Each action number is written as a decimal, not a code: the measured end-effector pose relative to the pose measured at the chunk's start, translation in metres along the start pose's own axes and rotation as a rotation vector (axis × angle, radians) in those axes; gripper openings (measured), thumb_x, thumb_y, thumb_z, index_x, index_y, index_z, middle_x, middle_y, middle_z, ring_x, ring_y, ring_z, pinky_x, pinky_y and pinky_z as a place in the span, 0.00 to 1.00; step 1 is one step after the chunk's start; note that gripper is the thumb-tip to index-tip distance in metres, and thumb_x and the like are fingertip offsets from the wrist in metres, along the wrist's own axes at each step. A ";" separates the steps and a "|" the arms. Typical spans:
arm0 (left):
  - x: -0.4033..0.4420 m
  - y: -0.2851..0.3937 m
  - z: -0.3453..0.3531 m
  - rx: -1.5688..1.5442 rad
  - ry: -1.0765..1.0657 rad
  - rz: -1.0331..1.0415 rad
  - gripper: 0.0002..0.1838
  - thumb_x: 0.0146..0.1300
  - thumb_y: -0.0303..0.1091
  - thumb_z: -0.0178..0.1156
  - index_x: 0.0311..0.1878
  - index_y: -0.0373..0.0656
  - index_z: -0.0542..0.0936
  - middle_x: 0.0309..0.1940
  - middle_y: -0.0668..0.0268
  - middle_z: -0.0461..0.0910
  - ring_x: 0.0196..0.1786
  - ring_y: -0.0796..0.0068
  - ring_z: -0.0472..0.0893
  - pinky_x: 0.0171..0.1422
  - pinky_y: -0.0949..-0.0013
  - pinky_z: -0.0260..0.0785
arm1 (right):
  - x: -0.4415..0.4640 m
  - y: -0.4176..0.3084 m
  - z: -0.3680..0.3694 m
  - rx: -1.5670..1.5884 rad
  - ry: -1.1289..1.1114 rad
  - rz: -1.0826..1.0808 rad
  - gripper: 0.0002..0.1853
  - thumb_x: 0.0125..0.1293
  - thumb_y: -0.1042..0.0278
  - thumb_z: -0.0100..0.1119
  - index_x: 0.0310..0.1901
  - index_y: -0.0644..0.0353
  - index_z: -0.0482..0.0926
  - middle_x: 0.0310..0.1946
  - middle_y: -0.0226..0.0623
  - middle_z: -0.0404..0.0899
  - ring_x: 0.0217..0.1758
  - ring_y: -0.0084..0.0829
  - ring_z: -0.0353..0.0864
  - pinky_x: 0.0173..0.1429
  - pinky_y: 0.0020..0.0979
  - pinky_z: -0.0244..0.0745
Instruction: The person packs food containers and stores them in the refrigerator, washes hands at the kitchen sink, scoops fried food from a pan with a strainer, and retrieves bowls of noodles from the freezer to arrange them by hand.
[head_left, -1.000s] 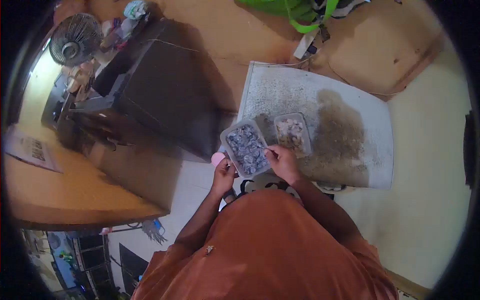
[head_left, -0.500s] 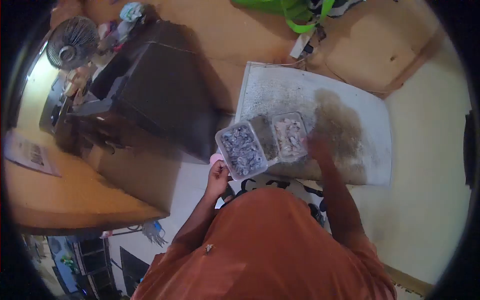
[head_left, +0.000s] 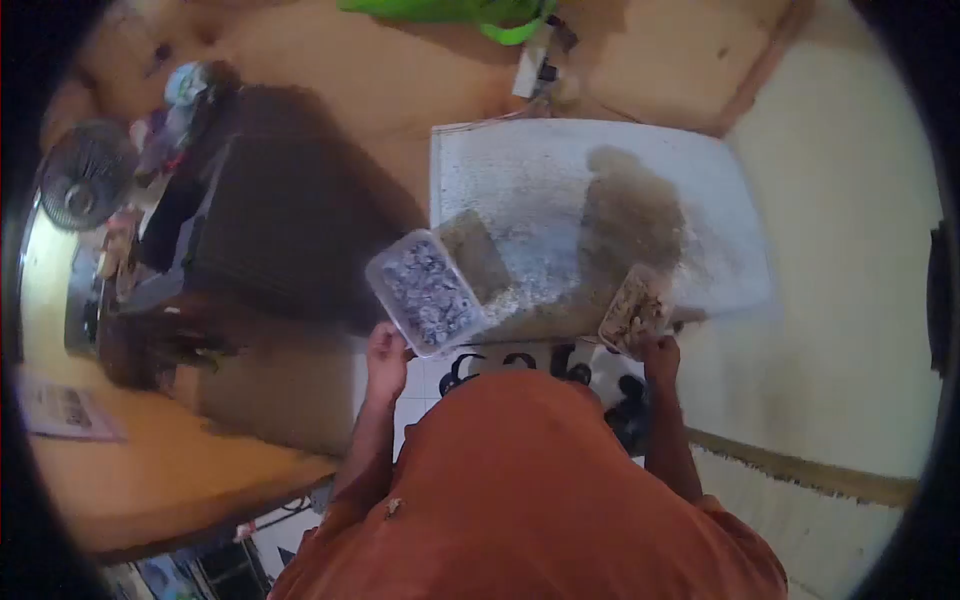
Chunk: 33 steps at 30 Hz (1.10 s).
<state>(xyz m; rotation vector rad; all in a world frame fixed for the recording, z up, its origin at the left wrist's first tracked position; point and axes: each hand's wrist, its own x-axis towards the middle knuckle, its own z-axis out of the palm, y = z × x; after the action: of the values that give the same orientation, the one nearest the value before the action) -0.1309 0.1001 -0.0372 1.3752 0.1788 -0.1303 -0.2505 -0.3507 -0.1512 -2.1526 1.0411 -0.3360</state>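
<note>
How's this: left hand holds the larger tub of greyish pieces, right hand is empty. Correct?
The right hand isn't empty: it holds the smaller tub of brownish pieces, as the head view shows. The left hand does hold the larger tub of greyish pieces.

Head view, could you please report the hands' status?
Left fingers: gripping larger clear rectangular plastic tub, greyish pieces inside. Right fingers: holding smaller clear rectangular plastic tub. Nothing visibly blocking.

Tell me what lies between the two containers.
In the head view, only the stained white surface shows between the larger container and the smaller container; no separate object.
</note>
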 end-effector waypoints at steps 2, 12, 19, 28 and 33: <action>0.002 -0.002 0.005 0.004 0.033 -0.010 0.05 0.68 0.28 0.47 0.34 0.46 0.70 0.33 0.71 0.74 0.36 0.79 0.75 0.41 0.68 0.74 | 0.003 0.066 0.013 0.226 -0.021 0.141 0.12 0.57 0.63 0.59 0.33 0.65 0.77 0.31 0.43 0.80 0.31 0.38 0.78 0.35 0.38 0.73; 0.019 -0.025 -0.043 0.047 -0.102 0.131 0.04 0.67 0.30 0.50 0.34 0.44 0.71 0.35 0.70 0.75 0.39 0.78 0.75 0.40 0.69 0.71 | -0.064 -0.012 -0.010 1.551 -0.495 0.554 0.18 0.64 0.63 0.48 0.56 0.52 0.67 0.52 0.38 0.70 0.50 0.35 0.74 0.54 0.39 0.72; 0.013 -0.010 -0.026 -0.061 -0.090 0.077 0.02 0.67 0.30 0.50 0.37 0.45 0.70 0.37 0.69 0.74 0.40 0.75 0.76 0.42 0.64 0.74 | -0.031 0.052 0.027 1.341 -0.508 0.392 0.15 0.64 0.69 0.48 0.51 0.65 0.70 0.45 0.40 0.75 0.48 0.34 0.77 0.52 0.35 0.75; 0.015 -0.049 -0.044 0.013 0.081 0.165 0.05 0.66 0.28 0.50 0.32 0.46 0.71 0.29 0.74 0.74 0.29 0.85 0.71 0.30 0.78 0.63 | 0.006 0.113 0.028 1.485 -0.473 0.399 0.15 0.59 0.71 0.50 0.47 0.66 0.72 0.42 0.40 0.78 0.46 0.36 0.78 0.53 0.40 0.74; 0.006 -0.050 -0.089 0.194 0.139 0.250 0.06 0.67 0.33 0.51 0.33 0.46 0.70 0.31 0.74 0.73 0.33 0.85 0.70 0.33 0.78 0.64 | 0.002 0.017 -0.023 1.591 -0.507 0.287 0.13 0.59 0.69 0.51 0.46 0.61 0.72 0.38 0.36 0.77 0.41 0.35 0.78 0.51 0.39 0.74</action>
<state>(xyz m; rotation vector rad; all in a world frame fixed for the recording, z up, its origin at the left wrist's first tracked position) -0.1393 0.1777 -0.1032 1.5888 0.1103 0.1611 -0.2710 -0.3708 -0.1468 -0.5729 0.4129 -0.2822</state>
